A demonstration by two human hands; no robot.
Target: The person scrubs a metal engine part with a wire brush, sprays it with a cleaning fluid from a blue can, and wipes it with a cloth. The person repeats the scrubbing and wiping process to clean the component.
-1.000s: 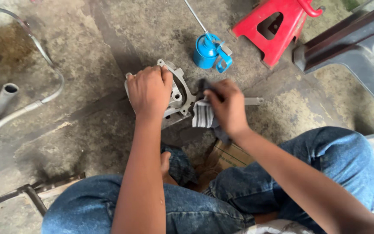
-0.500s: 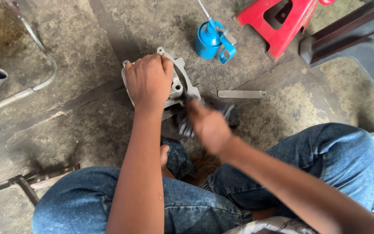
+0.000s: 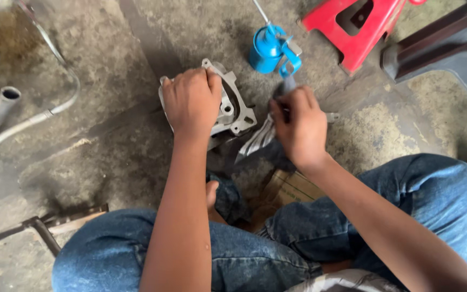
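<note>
My left hand [image 3: 192,100] presses down on a grey cast-metal engine part [image 3: 232,107] that rests on the concrete floor. My right hand [image 3: 298,124] is closed around a striped grey rag [image 3: 258,139], holding it against the part's right side. A blue oil can [image 3: 268,47] with a thin spout stands just beyond my right hand. A small metal bar [image 3: 331,115] peeks out to the right of my right hand. My knees in blue jeans frame the bottom of the view.
A red plastic stool [image 3: 355,27] lies at the top right, beside a dark grey plastic chair [image 3: 449,59]. A bent exhaust pipe [image 3: 12,132] curves along the left. A metal rod frame [image 3: 39,227] lies at lower left. Cardboard [image 3: 287,189] sits under my legs.
My right hand with the rag went toward me and then back away to the part's right side, near the oil can. My left hand stayed on the part.
</note>
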